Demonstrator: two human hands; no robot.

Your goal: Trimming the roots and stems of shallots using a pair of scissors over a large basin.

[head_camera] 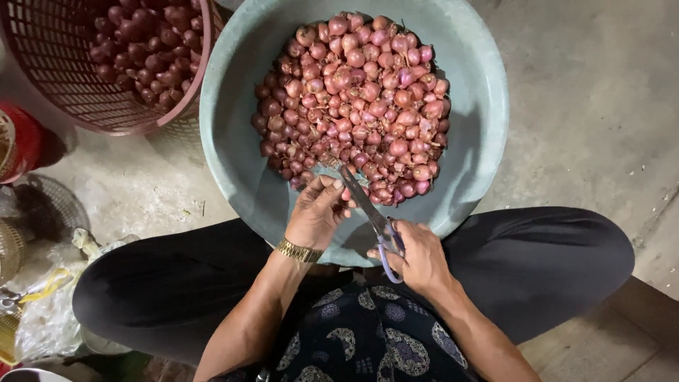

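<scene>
My left hand (318,211) is closed around a small shallot (346,194) at the near rim of a big pale green basin (474,106). In my right hand (417,256) are scissors (373,216) with purple handles. Their blades are open and point up at the shallot. A heap of red shallots (357,99) fills the middle of the basin. A gold watch sits on my left wrist.
A dark red plastic basket (78,85) with more shallots stands at the top left, beside the basin. Plastic bags (42,311) and small wicker items lie at the left on the concrete floor (594,92). My crossed legs in black trousers frame the basin's near edge.
</scene>
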